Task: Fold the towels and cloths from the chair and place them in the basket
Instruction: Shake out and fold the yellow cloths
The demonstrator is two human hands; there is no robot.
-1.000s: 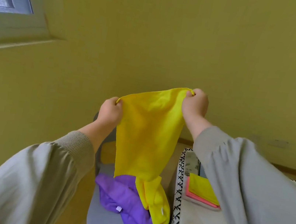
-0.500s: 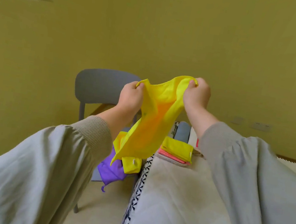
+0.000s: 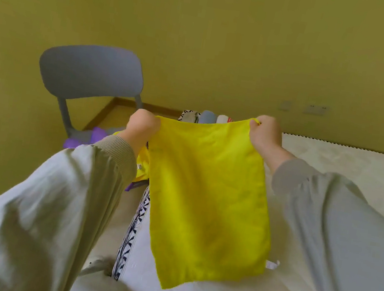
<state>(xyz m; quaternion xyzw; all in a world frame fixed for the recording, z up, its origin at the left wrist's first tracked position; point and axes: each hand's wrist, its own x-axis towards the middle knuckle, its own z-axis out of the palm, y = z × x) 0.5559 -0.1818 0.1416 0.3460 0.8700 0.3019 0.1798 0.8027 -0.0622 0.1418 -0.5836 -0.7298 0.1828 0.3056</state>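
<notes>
A yellow cloth (image 3: pixel 207 198) hangs spread out above the bed, its lower edge near the mattress. My left hand (image 3: pixel 142 123) grips its top left corner and my right hand (image 3: pixel 264 133) pinches its top right corner. The grey chair (image 3: pixel 91 74) stands at the left by the wall. A purple cloth (image 3: pixel 97 135) lies on its seat, and a bit of another yellow cloth (image 3: pixel 141 170) shows behind my left sleeve. The basket (image 3: pixel 190 116), patterned black and white, peeks out behind the held cloth's top edge with rolled cloths (image 3: pixel 208 117) in it.
The white mattress (image 3: pixel 333 167) with a black-and-white patterned border fills the right and lower view. A yellow wall with sockets (image 3: pixel 315 109) runs behind. Bare floor shows between chair and bed.
The view swung from the chair to the bed. My hands drew apart and lowered, so the bunched yellow cloth now hangs flat and wide over the mattress.
</notes>
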